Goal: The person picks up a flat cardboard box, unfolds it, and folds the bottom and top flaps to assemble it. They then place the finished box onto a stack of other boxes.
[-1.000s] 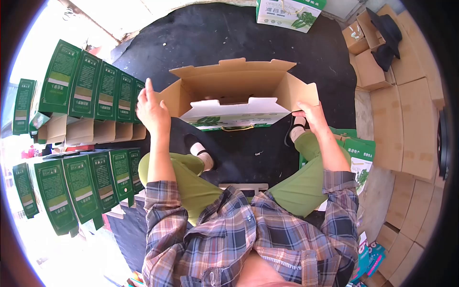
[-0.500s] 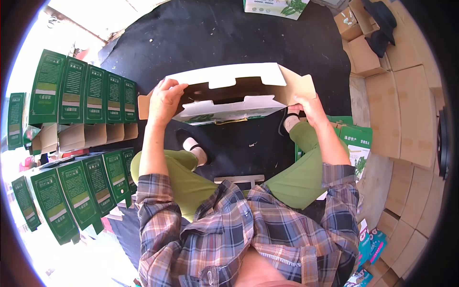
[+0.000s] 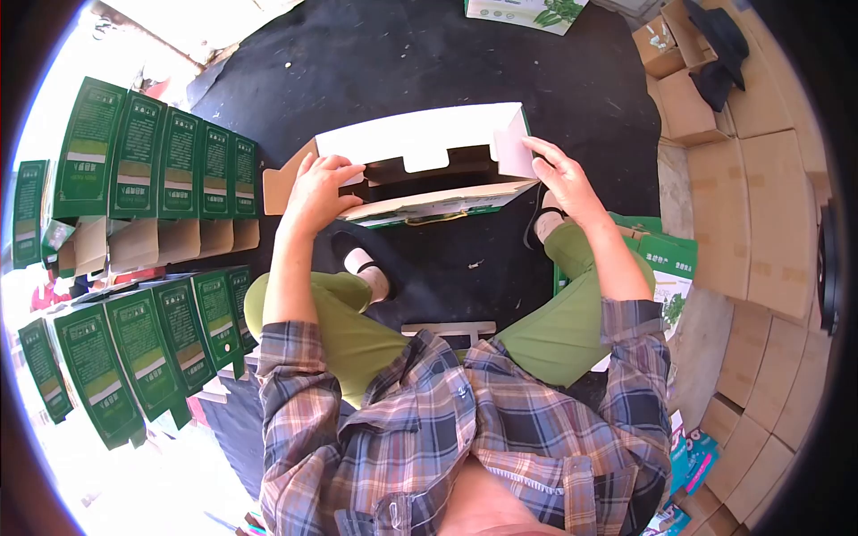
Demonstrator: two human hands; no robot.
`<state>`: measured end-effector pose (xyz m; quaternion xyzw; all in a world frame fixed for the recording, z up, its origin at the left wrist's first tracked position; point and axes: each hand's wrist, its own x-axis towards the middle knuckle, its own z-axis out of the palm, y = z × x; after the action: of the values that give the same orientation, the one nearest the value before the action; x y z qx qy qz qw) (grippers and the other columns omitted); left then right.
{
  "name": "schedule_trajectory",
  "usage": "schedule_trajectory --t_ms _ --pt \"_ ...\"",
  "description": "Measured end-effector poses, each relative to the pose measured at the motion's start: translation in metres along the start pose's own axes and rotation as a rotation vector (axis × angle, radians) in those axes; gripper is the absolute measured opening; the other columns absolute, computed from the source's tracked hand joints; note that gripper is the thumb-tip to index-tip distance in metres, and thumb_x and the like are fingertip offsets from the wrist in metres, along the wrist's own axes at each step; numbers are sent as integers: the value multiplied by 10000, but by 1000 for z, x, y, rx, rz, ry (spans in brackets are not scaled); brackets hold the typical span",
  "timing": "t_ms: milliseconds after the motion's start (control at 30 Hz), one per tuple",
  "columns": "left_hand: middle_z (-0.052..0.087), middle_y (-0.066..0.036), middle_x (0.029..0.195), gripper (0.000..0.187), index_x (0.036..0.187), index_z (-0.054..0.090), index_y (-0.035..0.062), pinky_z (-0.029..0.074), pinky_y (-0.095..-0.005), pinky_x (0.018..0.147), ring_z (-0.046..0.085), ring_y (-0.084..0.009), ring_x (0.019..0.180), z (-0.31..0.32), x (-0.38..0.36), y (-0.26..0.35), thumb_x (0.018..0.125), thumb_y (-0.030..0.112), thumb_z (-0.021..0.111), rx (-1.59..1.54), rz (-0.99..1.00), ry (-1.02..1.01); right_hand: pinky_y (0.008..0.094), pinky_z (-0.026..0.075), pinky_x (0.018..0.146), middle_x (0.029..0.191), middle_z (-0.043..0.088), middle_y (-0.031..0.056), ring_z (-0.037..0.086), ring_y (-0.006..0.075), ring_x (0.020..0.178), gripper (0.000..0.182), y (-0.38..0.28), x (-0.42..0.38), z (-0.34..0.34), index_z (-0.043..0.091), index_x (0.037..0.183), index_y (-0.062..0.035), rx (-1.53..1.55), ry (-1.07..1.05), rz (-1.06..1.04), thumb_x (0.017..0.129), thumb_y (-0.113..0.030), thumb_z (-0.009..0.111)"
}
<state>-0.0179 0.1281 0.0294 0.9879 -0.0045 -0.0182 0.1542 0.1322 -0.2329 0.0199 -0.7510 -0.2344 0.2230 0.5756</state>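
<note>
A cardboard gift box [image 3: 420, 143], white on its flaps and green on its printed face, lies on the black floor mat [image 3: 402, 62] in front of my knees. My left hand [image 3: 320, 189] grips the long white top flap near the box's left end. My right hand [image 3: 559, 174] presses the small white end flap at the right end inward, fingers spread flat on it. The box's brown left end flap [image 3: 279, 186] sticks out past my left hand. A dark gap shows between the two long flaps.
Two rows of folded green boxes [image 3: 152, 161] stand at my left, a second row [image 3: 134, 348] nearer me. Brown cartons [image 3: 751, 223] are stacked at the right. Flat green boxes [image 3: 670, 277] lie by my right knee. Another printed box [image 3: 527, 11] sits at the mat's far edge.
The far long flap came down over the open box. My left hand moved onto it. The right end flap swung inward under my right hand.
</note>
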Motion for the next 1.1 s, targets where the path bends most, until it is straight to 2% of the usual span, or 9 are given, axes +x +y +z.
schedule_trajectory --t_ms 167,267,400,533,633,700,800,900,1100 --pt "609 -70 1070 417 1106 651 107 299 -443 1087 553 -247 1080 0 -4 3 703 171 736 -2 -1 88 375 326 1066 1476 339 108 413 289 1290 625 25 14 10 511 1301 -25 -374 -92 -45 932 -526 455" --pt "623 -107 985 354 1067 667 88 438 -427 903 582 -294 955 -16 -10 9 718 99 721 112 26 577 399 295 1089 1513 276 59 366 309 1319 656 32 16 10 500 1320 -52 -449 -121 -16 936 -571 383" --pt "597 -44 916 334 1156 627 80 462 -288 775 545 -141 813 -28 -33 -2 838 157 691 -280 -250 969 405 283 1097 1524 251 36 310 303 1353 658 30 13 11 489 1337 -75 -461 -123 17 937 -581 363" --pt "608 -85 1081 768 1461 233 91 388 -337 960 552 -169 1010 -16 -42 -18 893 480 574 -1023 -296 499 397 303 1085 1518 269 40 376 308 1316 650 30 13 13 503 1322 -67 -443 -105 13 941 -574 362" --pt "590 -131 1189 1021 1473 218 101 307 -406 1052 495 -233 1172 9 -41 -20 721 614 681 -1084 -110 79 382 337 1060 1489 329 57 456 312 1258 634 30 15 15 527 1294 -56 -454 -74 0 950 -559 353" --pt "589 -149 1183 958 1457 274 111 343 -404 1027 519 -251 1137 19 -33 -16 724 526 729 -892 -30 65 358 334 1058 1448 387 91 389 253 1317 638 32 17 16 474 1334 -24 -336 -69 75 958 -532 380" --pt "603 -114 1078 748 1393 400 102 425 -374 916 550 -295 1011 31 -16 8 753 271 748 -494 -362 234 347 375 1020 1394 460 89 438 259 1278 617 32 17 19 458 1346 -41 -404 13 72 963 -518 378" --pt "574 -89 1060 639 1362 456 136 424 -347 924 520 -274 1057 49 -4 15 782 221 707 -311 -328 440 354 393 1006 1407 436 83 474 281 1226 543 27 17 25 449 1365 -106 -562 35 -32 944 -448 473" --pt "457 23 1390 539 1282 555 259 324 -569 975 381 -297 1261 61 -4 23 766 277 711 44 -196 331 398 439 985 1440 363 66 516 305 1106 620 -9 0 44 486 1342 -252 -956 -43 1 769 -202 717"
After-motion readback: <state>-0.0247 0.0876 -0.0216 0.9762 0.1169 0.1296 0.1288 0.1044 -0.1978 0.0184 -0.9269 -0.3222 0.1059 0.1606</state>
